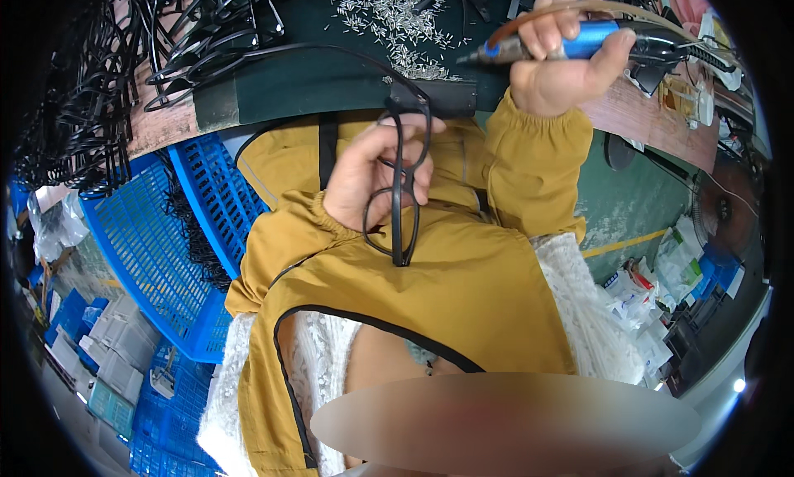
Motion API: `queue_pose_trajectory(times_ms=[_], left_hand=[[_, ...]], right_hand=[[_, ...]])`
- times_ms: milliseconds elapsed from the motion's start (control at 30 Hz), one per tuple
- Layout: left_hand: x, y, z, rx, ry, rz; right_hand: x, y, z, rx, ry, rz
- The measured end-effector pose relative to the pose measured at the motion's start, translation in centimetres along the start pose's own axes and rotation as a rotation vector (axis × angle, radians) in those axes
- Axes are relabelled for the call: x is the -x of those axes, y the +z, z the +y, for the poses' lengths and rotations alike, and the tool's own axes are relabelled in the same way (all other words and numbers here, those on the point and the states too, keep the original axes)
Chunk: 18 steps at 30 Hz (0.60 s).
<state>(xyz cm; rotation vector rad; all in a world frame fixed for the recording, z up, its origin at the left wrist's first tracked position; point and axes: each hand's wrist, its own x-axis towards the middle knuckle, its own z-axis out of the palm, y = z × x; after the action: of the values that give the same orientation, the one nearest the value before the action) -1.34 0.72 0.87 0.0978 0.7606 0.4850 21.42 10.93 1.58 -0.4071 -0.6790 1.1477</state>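
Note:
My left hand (357,173) is closed around a black eyeglasses frame (398,225) just in front of the table edge. One temple hangs down over my apron, and another reaches up and left across the tabletop. A blue and grey powered screwdriver (592,40) is gripped in my right hand (550,84), up at the right. Its tip points left, beside a loose pile of small silver screws (405,26). The screwdriver tip and the eyeglasses are apart.
Many black eyeglasses frames (211,31) are heaped at the table's left. Below them, a blue plastic basket (136,237) holds dark parts. A brown hose (637,10) curves over the screwdriver. Plastic bags (653,287) lie at the lower right.

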Motion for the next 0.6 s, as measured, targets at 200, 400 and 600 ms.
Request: queue_pose_trajectory(times_ms=[200, 400, 600], left_hand=[[0.9, -0.4, 3.6, -0.026, 0.276, -0.227], [-0.1, 2.3, 2.4, -0.386, 0.885, 0.016], [-2.8, 2.1, -1.0, -0.876, 1.360, 0.139]], right_hand=[[-2.7, -1.5, 1.0, 0.122, -0.100, 0.118], [-1.9, -0.3, -0.2, 0.035, 0.011, 0.105], [0.0, 0.5, 0.1, -0.032, 0.151, -0.178]])
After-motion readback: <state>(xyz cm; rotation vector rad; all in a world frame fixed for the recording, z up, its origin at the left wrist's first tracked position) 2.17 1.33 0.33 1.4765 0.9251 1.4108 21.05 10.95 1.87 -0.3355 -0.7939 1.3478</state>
